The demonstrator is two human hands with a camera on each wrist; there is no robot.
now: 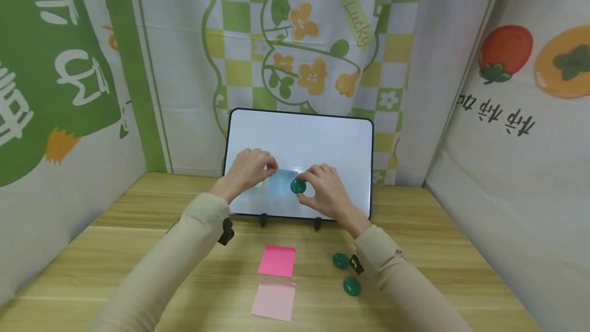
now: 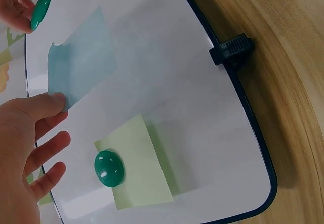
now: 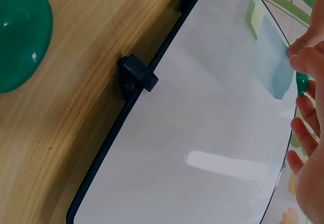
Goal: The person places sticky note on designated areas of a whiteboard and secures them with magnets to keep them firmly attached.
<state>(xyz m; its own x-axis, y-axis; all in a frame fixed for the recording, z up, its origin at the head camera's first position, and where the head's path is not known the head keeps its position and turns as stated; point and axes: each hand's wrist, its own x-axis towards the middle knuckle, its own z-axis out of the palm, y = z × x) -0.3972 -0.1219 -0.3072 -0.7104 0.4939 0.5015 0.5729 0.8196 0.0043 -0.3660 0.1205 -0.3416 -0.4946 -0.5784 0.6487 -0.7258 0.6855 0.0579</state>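
A small whiteboard [image 1: 299, 137] with a black frame stands tilted back on the table. My left hand [image 1: 251, 168] pinches the upper left corner of a blue sticky note [image 1: 280, 184], which lies against the board. In my right hand [image 1: 329, 191], thumb and fingers hold a round green magnet [image 1: 298, 186] by its edges, near the note's right side. The left wrist view shows a pale green sticky note [image 2: 142, 168] on the board, its top edge under another green magnet [image 2: 109, 168].
Black stand feet [image 1: 264, 220] support the board's lower edge. On the wooden table in front lie a bright pink note [image 1: 277, 261] and a light pink note [image 1: 274, 300]. Two loose green magnets, one farther back [image 1: 340, 261], sit near my right forearm. Printed cloth surrounds the table.
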